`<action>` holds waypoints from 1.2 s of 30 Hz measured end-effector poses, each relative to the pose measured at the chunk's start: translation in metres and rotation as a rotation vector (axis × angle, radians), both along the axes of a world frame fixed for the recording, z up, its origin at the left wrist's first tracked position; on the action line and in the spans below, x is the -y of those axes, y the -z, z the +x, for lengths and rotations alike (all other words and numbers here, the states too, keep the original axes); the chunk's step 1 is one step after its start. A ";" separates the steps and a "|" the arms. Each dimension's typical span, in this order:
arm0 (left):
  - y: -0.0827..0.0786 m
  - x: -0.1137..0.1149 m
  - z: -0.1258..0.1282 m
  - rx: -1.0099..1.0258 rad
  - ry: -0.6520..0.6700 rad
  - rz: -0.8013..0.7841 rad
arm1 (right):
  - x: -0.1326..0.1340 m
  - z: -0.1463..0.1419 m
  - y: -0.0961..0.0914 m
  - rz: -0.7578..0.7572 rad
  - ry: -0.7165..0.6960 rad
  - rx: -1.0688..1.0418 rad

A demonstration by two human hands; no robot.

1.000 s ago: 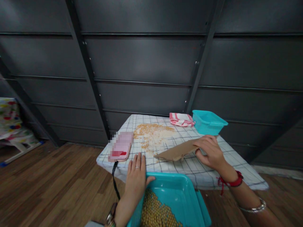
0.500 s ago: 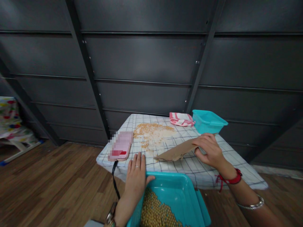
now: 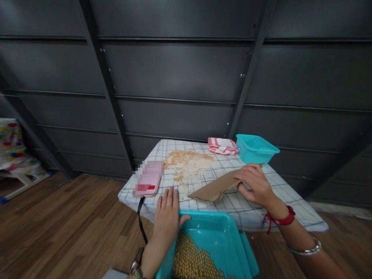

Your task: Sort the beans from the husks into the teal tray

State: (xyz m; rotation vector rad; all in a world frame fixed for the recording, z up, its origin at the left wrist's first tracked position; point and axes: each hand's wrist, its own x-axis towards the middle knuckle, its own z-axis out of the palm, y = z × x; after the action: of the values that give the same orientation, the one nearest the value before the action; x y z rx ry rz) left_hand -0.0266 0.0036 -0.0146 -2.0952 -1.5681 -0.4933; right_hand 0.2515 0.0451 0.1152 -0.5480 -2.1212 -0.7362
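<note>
At the far left, a cloth with multicoloured spots [image 3: 11, 147] hangs over a white frame [image 3: 26, 180] on the wood-look floor [image 3: 72, 213]. On the left of the desk [image 3: 279, 193], which wears a white checked cloth, lies a pink phone-shaped object [image 3: 151, 176], partly pixelated, with a black strap [image 3: 141, 219] trailing off the near edge. The left hand [image 3: 167, 223], ringed, lies flat with fingers extended at the desk's near edge, its thumb over the rim of a turquoise tub [image 3: 215, 240]. Tan beans [image 3: 190, 259] fill the tub's left and near part. Toward the far side of the desk, yellow beans [image 3: 183, 155] are spread beside and among fine white grains [image 3: 200, 163]. Right of these, a torn-edged piece of brown cardboard [image 3: 217, 186] slants up from its left tip into the right hand [image 3: 255, 184], whose fingers and thumb pinch its right end. Beyond it, a folded pink-and-white striped towel [image 3: 222, 146] sits just beside a smaller turquoise container [image 3: 252, 157]. A red cord bracelet [image 3: 287, 217] and silver bangle [image 3: 306, 251] circle the right arm.
</note>
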 end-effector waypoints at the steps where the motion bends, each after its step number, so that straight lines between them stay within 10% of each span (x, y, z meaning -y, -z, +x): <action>1: 0.000 0.000 0.000 0.002 0.001 0.007 | 0.000 -0.001 0.000 0.004 -0.002 -0.008; 36: -0.003 -0.001 0.002 0.029 -0.001 -0.021 | 0.013 0.005 0.004 -0.054 0.032 0.023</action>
State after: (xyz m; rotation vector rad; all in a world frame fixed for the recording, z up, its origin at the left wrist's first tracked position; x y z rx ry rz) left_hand -0.0246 0.0048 -0.0120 -2.1118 -1.5969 -0.5119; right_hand 0.2569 0.0320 0.1116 -0.6065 -2.1630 -0.7075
